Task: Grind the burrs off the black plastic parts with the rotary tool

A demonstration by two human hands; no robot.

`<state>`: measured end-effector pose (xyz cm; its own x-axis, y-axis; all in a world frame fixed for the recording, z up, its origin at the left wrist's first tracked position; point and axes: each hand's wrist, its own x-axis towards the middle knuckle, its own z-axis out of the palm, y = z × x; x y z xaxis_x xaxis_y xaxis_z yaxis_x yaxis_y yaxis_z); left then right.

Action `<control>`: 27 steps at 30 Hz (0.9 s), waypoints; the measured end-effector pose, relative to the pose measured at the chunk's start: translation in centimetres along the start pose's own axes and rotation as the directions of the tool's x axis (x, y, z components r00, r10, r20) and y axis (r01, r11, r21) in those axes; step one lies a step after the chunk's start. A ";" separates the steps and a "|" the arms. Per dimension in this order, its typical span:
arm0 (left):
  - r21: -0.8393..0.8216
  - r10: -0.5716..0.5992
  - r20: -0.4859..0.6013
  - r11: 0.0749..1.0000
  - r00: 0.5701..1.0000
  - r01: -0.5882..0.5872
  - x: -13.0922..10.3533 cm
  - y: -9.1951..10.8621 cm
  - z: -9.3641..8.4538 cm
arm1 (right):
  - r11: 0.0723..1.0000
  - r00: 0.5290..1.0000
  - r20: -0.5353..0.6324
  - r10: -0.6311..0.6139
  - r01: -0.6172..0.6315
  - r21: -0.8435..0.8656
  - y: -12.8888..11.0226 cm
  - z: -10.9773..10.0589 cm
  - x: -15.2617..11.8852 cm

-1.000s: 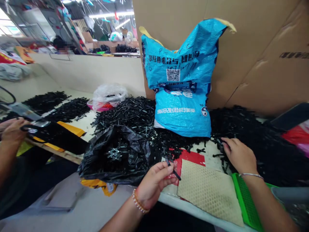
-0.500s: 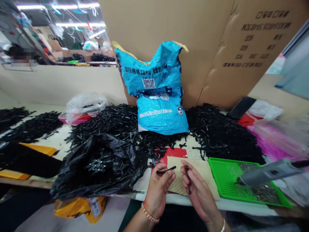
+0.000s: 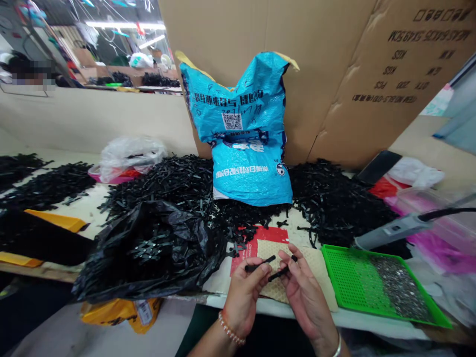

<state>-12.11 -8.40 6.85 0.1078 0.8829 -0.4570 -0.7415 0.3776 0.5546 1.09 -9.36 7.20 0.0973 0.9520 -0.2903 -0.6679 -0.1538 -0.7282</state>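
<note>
Past my left hand (image 3: 243, 292) I see glossy, crinkled black plastic — a bag (image 3: 148, 248). Beyond both hands, a woven blue sack (image 3: 241, 129) with sheen — matt brown cardboard (image 3: 334, 74) behind.

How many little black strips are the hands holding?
2. One black strip is pinched in the left hand, the other black strip in the right hand. More could be hidden inside the palms.

- Your left hand (image 3: 243, 292) pinches a thin black plastic strip (image 3: 259, 264), lying near level.
- Your right hand (image 3: 303, 292) pinches a second thin black strip (image 3: 282, 270), tilted, just beside the first.
</note>
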 end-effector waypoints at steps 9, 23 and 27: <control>0.037 0.015 -0.024 0.999 1.000 -0.014 0.4 -0.1 -0.3 | 0.924 0.997 0.070 -0.038 0.062 -0.377 1.5 -1.7 1.2; 0.065 -0.080 0.013 0.995 0.997 0.079 0.9 -0.8 -0.7 | 0.899 0.980 0.185 -0.074 0.145 -0.413 1.3 -3.4 0.7; 0.157 -0.092 0.053 0.984 0.994 0.083 1.0 -1.1 -1.0 | 0.703 0.957 0.243 -0.159 0.283 -0.652 0.6 -3.7 1.2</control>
<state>-11.81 -8.17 5.09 0.2106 0.8580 -0.4686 -0.6165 0.4886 0.6175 3.55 -9.35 4.07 0.0201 0.9997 -0.0107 0.0394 -0.0115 -0.9992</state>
